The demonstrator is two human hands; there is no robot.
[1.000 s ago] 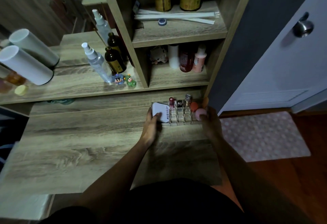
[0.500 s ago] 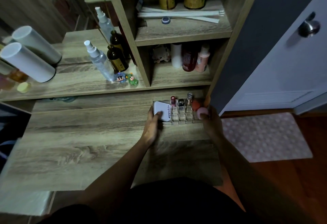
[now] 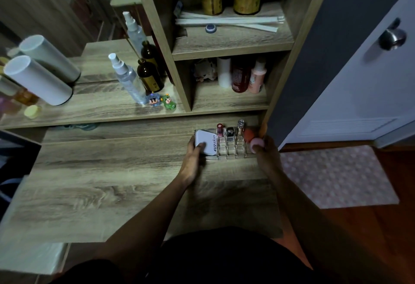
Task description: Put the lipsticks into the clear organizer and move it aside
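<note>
While gripped at both ends, clear organizer [image 3: 231, 149] sits at far right of wooden desktop [image 3: 112, 182], close under the shelf unit [image 3: 224, 45]. Left hand [image 3: 193, 160] closed on the organizer's left end, thumb lying on a white compact [image 3: 205, 143] resting flat over the left cells; black print on the compact reads "4U2skin". Back row of cells, left to right: dark red lipstick [image 3: 219, 129] with a small number on its cap, too small to read surely; black-capped lipstick [image 3: 230, 131]; clear-capped tube [image 3: 240, 126], contents hard to make out. Front cells seemingly vacant, though glare on the plastic blurs them. Orange sponge [image 3: 248, 136] and pink sponge [image 3: 256, 144] at right end. Right hand [image 3: 267, 155] curled around that end, fingers mostly hidden behind the sponges.

Ledge above, left to right: two white cylinders [image 3: 38, 79] lying tilted, clear spray bottle [image 3: 128, 79], brown bottle [image 3: 150, 76] with gold label, unreadable, two small figurines [image 3: 161, 101]. Lower cubby: white bottle [image 3: 224, 72], dark red bottle [image 3: 240, 77], pink bottle [image 3: 257, 79]; label text blurred. Upper cubby bottles cut off by the frame top.
</note>
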